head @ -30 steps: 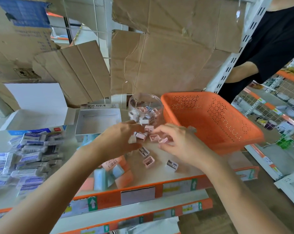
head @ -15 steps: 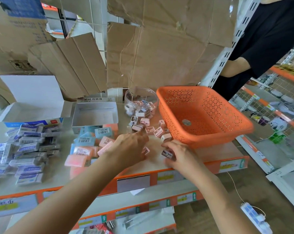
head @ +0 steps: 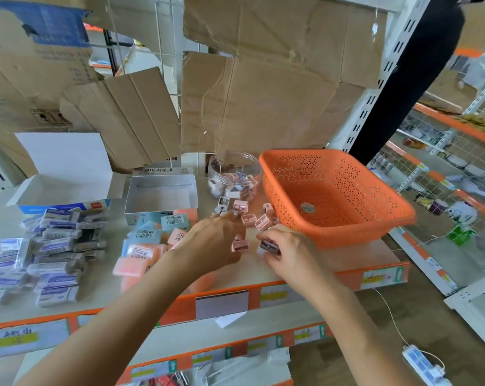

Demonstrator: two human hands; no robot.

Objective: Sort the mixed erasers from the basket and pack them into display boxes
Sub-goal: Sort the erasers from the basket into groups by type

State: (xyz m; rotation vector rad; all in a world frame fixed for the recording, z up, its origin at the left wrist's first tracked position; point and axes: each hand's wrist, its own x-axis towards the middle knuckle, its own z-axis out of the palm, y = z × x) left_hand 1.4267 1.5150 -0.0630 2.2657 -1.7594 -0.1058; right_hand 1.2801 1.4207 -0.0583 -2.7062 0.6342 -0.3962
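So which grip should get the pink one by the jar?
Left. The left grip sits closest to the pink piece in front of the jar, nearly touching it. The right grip is farther off and pinches a dark piece.

One orange basket (head: 333, 235) sits at 3 o'clock, with one round thing (head: 307, 208) inside. One clear jar (head: 235, 168) stands at 12 o'clock. There are two open boxes, a white box (head: 65, 188) at 10 o'clock and a grey box (head: 160, 195) at 11. About eight little blocks (head: 239, 205) lie loose in the middle. About ten pink and blue erasers (head: 149, 235) lie at 9 o'clock. Past them, the wrapped erasers (head: 54, 263) are too many to count. The right hand (head: 288, 252) pinches one dark block (head: 269, 245).
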